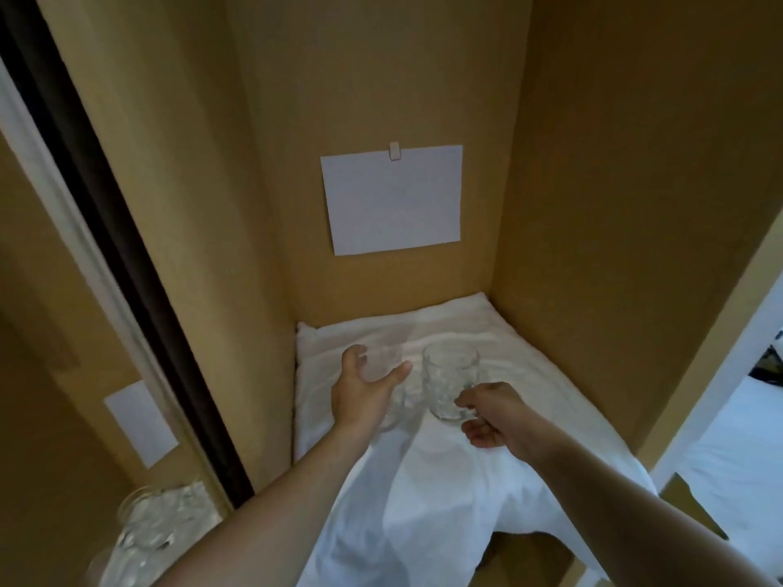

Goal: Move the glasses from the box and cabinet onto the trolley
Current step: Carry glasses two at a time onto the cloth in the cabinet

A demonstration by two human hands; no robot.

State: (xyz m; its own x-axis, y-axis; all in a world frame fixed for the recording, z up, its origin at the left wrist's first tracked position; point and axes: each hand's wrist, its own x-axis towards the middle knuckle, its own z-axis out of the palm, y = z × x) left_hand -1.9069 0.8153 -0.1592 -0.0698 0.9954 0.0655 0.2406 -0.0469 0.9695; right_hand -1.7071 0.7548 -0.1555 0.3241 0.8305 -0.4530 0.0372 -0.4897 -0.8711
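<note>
Two clear glass mugs stand on a white cloth on the cabinet shelf. My left hand wraps round the left glass mug, thumb on its left side and fingers on its right; this mug looks blurred. The right glass mug stands upright just beside it. My right hand pinches that mug's handle between its curled forefinger and thumb. Both forearms reach in from the bottom edge.
The cabinet's tan walls close in on the left, back and right. A white sheet of paper hangs on the back wall. Several more glasses show blurred at the bottom left, beside a dark door frame. A white bed lies right.
</note>
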